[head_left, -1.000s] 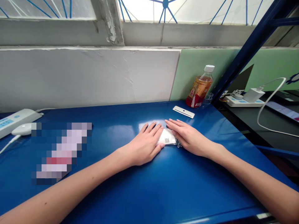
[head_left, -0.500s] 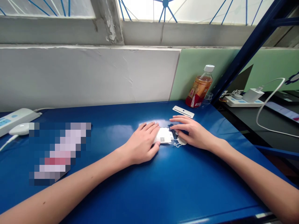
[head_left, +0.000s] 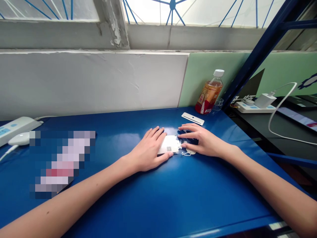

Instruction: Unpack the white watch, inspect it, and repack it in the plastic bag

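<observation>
A small white card (head_left: 169,145) with a tiny printed code lies on the blue table (head_left: 158,198). My left hand (head_left: 148,150) lies flat with its fingers stretched over the card's left edge and its thumb under the near edge. My right hand (head_left: 201,141) is just right of the card, fingers arched and apart, tips touching the table by a small white tag on a bead chain (head_left: 188,152).
A flat white strip (head_left: 192,118) lies behind my right hand. A drink bottle (head_left: 209,93) stands at the back right corner beside a blue shelf post (head_left: 257,49). A power strip (head_left: 15,127) and a white mouse (head_left: 18,138) sit far left. A charger and cable (head_left: 266,99) lie on the black shelf at right.
My right hand lifted off the card and drew to the right, arching its fingers. The bead chain and tag came into sight. The card shifted slightly left under my left hand.
</observation>
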